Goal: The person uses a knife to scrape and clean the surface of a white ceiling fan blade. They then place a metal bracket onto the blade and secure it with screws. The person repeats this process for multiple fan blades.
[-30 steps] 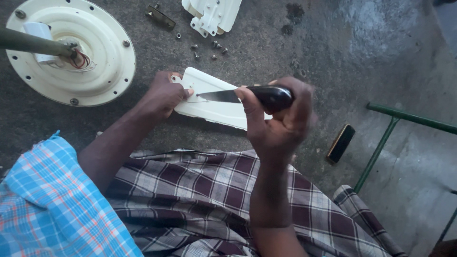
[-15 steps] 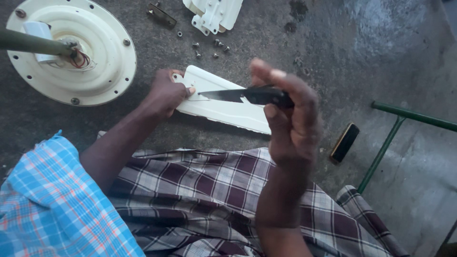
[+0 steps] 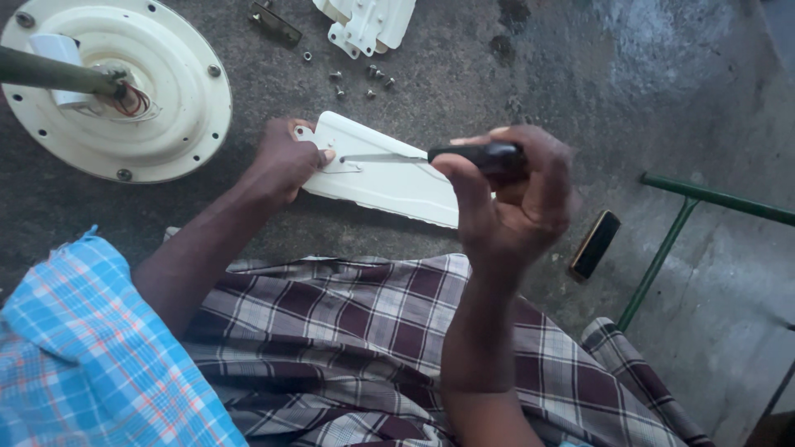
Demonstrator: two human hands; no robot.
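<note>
Item: cream fan blade (image 3: pixel 389 178), lying flat on the concrete floor (image 3: pixel 580 74) before the person's lap. Left hand (image 3: pixel 286 157) closed over its bracket end, pinning it. Right hand (image 3: pixel 513 194) wrapped around a black-handled screwdriver (image 3: pixel 431 156), tip at the bracket. Best practice, judged: tip square in the screw, blade pinned firmly. Nearby: round fan motor housing (image 3: pixel 116 87), loose screws (image 3: pixel 364 81), further blades (image 3: pixel 368 21), green metal frame (image 3: pixel 687 215).
</note>
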